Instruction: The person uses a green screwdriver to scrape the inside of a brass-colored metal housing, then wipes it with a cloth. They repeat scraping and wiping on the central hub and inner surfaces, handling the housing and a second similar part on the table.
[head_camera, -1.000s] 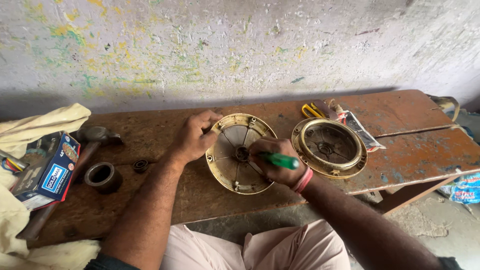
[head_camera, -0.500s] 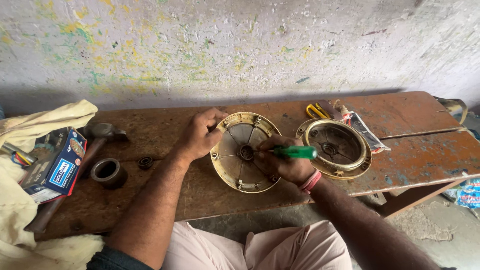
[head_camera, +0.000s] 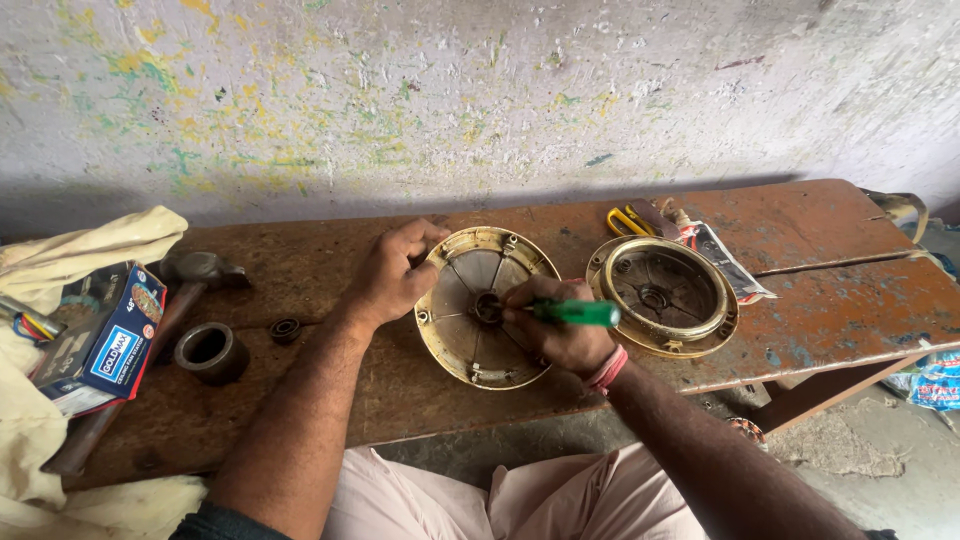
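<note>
Fan end cover pinned on the bench

Fan end cover, stiff cast metal, looks heavy, lies on the bench. Left hand fingers clamp its rim; right hand fingers wrap a green-handled screwdriver at the hub.

We count two round gold covers on one bench, plus one green screwdriver, one hammer and one yellow-handled tool. We also see one metal ring, one small bearing, one box and one cloth. Two hands are at work.
</note>
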